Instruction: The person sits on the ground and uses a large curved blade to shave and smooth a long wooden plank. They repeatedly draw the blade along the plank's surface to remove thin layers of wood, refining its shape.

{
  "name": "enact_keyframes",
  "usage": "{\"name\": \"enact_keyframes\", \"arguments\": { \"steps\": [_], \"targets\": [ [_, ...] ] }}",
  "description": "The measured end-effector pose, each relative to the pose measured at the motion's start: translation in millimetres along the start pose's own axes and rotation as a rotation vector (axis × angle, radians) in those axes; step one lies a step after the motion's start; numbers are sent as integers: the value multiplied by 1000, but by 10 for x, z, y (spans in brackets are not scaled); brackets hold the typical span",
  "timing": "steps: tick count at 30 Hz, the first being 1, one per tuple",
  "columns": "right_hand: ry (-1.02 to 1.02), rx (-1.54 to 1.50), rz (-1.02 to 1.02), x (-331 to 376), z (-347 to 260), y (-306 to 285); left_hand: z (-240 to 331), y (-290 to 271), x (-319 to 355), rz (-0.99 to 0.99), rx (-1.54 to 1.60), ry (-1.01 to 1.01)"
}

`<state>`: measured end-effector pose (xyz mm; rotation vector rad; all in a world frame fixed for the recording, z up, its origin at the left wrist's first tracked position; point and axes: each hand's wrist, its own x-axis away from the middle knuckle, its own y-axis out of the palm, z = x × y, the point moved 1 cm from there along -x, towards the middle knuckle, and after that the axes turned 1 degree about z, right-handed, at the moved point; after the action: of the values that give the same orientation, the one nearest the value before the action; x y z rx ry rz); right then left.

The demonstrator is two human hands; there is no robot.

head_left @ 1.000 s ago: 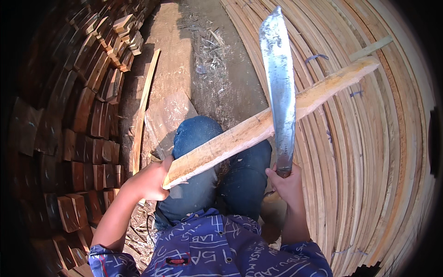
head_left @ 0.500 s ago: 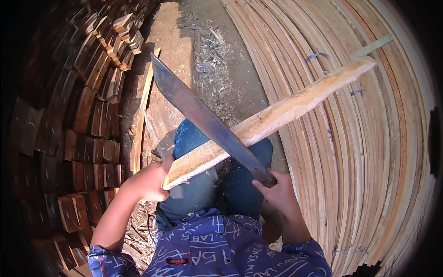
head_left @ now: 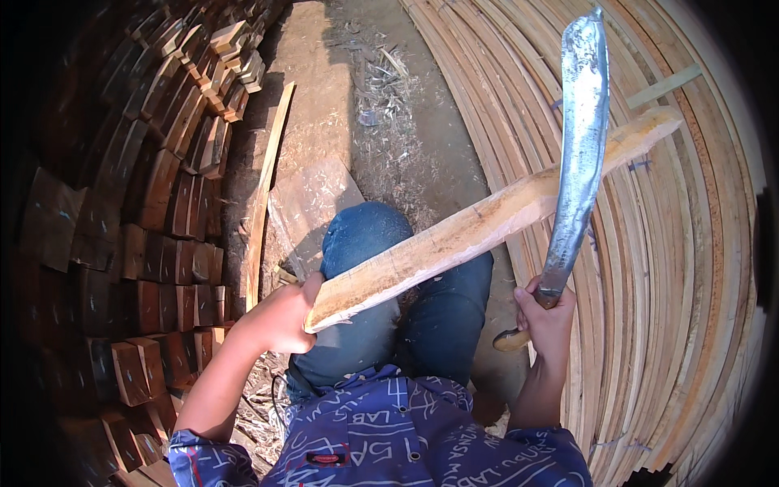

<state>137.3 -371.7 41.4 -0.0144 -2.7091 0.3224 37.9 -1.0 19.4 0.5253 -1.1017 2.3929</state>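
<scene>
A long, rough-edged wooden plank (head_left: 454, 231) runs slantwise across my jeans, from low left up to the right. Its near end is gripped by my left hand (head_left: 286, 315), closed around the edge. My right hand (head_left: 548, 316) is wrapped around the handle of a machete (head_left: 580, 138), whose brown butt end sticks out below the fist. The wide metal blade points up and away, catching the light. It passes in front of the plank's far part; whether they touch I cannot tell.
Stacked timber blocks (head_left: 154, 292) rise along the left side. Long boards (head_left: 649, 308) lie bundled on the right, beneath the plank's far end. A thin wooden strip (head_left: 268, 187) lies on the ground at left, and wood shavings (head_left: 385, 89) litter the ground ahead.
The machete has swung from slanting left across the plank to pointing up on the right. My right hand moved right and slightly up; the left keeps its hold on the plank.
</scene>
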Motion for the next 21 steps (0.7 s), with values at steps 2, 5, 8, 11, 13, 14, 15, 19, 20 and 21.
{"name": "enact_keyframes", "arguments": {
  "steps": [2, 5, 8, 11, 13, 14, 15, 19, 20, 21],
  "targets": [
    [-50, 53, -11, 3, 144, 47, 29, 1, -35, -14, 17, -18],
    [-64, 239, -87, 56, 350, 51, 19, -5, -35, -15, 10, -38],
    [41, 196, -49, 31, 159, -77, 54, -19, 0, -17, -6, -56],
    [41, -104, 50, -15, 81, -37, 43, 17, 5, 30, 13, -21],
    [20, 131, -48, 28, 297, -2, 80, 9, -7, 52, 14, -2],
    [10, 246, -91, 76, 378, 25, 75, 4, -15, 44, 14, 3],
    [-66, 311, -115, 139, 378, 58, 50, 5, -14, 36, 13, 8],
    [-60, 199, -89, 79, 250, -33, 77, -12, -7, -6, 24, -57],
    [-43, 108, -52, 59, 217, -16, 84, -16, -5, -4, 24, -54],
    [-26, 18, -14, 51, 180, 13, 99, -14, 2, -3, 28, -46]
  ]
}}
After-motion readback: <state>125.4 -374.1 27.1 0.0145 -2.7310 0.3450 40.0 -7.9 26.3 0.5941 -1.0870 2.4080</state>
